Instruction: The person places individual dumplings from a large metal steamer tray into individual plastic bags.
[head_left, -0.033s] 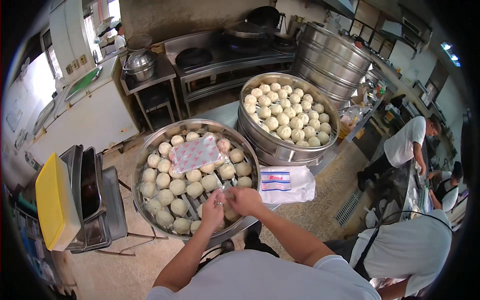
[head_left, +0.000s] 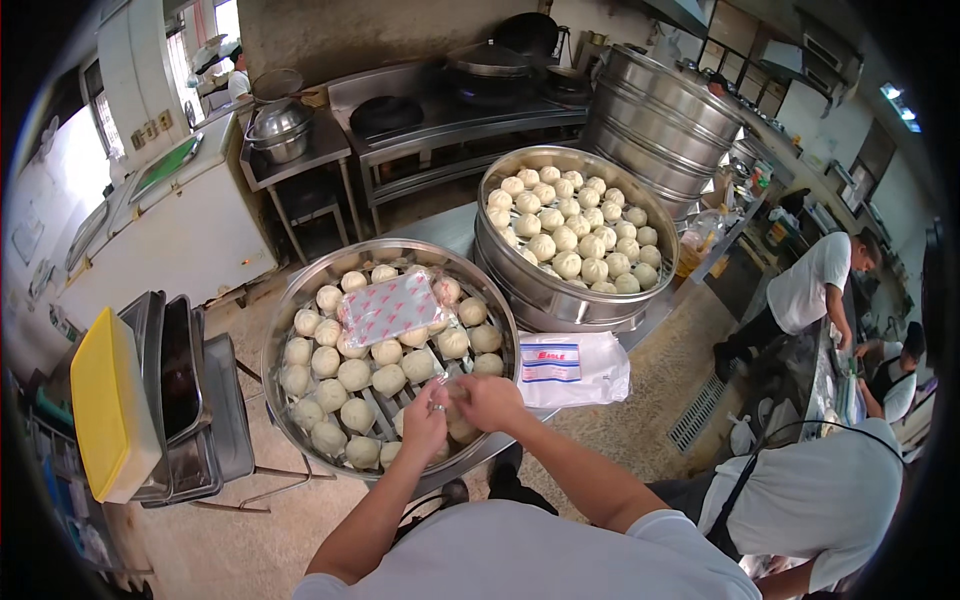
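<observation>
A round metal steamer tray (head_left: pixel 271 345) filled with pale steamed buns (head_left: pixel 354 375) is in front of me. Over its near right part, my left hand (head_left: pixel 427 418) and my right hand (head_left: pixel 492 402) are close together, fingers pinched. Between them is a bit of clear plastic, partly hidden by the fingers. A ring shows on my left hand. Higher on the buns lies a flat packet (head_left: pixel 390 308) with a pink-and-silver pattern, in clear wrapping. A white plastic package (head_left: pixel 602 372) with a blue-striped label lies beside the tray's right edge.
A second steamer (head_left: pixel 520 283) of pleated buns stands behind right, with stacked steamers (head_left: pixel 660 125) beyond. At left are upright trays (head_left: pixel 225 410) and a yellow-lidded container (head_left: pixel 108 400). A stove (head_left: pixel 430 140) lines the back. Co-workers bend over a counter (head_left: pixel 815 370) at right.
</observation>
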